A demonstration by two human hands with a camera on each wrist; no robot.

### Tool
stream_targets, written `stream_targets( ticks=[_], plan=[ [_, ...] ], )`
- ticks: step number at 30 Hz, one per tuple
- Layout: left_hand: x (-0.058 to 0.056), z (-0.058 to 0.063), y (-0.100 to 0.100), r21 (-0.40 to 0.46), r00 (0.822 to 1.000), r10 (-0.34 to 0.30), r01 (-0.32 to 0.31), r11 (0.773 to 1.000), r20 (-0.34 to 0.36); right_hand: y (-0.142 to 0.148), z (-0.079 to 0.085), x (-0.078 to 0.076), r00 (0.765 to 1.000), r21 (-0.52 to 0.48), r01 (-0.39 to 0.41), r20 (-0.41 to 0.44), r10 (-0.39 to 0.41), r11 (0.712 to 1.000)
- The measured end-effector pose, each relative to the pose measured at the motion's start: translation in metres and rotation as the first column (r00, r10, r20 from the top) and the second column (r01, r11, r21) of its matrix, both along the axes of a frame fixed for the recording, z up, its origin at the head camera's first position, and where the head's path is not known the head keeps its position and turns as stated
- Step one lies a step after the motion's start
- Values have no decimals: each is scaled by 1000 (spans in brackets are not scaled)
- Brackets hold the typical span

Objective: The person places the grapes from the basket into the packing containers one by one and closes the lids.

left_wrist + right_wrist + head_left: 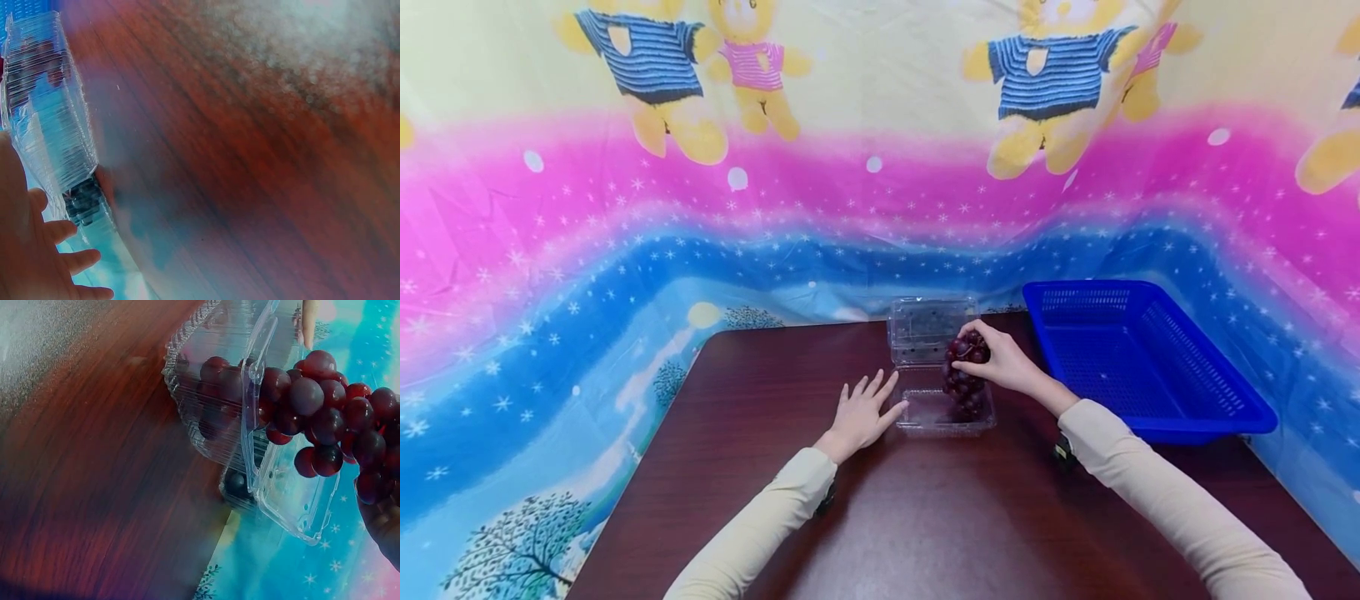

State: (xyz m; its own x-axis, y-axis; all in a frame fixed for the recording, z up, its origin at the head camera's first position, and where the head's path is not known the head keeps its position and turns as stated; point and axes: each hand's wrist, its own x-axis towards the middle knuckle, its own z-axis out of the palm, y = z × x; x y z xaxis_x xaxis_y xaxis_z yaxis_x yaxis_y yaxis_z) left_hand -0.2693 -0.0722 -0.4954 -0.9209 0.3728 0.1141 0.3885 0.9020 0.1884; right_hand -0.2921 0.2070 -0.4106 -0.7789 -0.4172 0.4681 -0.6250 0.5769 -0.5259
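My right hand (1006,360) grips the upper end of a bunch of dark red grapes (962,379). The bunch hangs down, and its lower grapes (219,394) are inside a clear plastic clamshell box (925,427). Its hinged lid (928,321) stands raised at the back. At the box's left side, my left hand (861,415) has its fingers spread and holds nothing, thumb tip right at the box edge. In the left wrist view this hand (28,244) appears beside the clear wall (59,125).
A blue perforated plastic basket (1150,367) stands at the right on the dark brown table (760,392). Dark round things (235,481) show behind the box, near the table's back edge. A printed cloth (850,208) hangs behind the table and along its sides.
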Motion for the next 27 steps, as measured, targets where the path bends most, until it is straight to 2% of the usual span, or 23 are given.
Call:
stream_targets(
  ticks=[10, 17, 27],
  plan=[
    [0, 0, 0, 8, 1000, 0, 0, 1000, 3, -5, -4, -4, 995, 51, -1, -102, 6, 999],
    [0, 1, 0, 7, 1000, 2, -2, 1000, 5, -13, -10, -5, 974, 115, 1, -225, 25, 993],
    [0, -1, 1, -11, 1000, 10, -10, 1000, 6, -29, -22, -3, 963, 216, -30, -255, 86, 976]
  ],
)
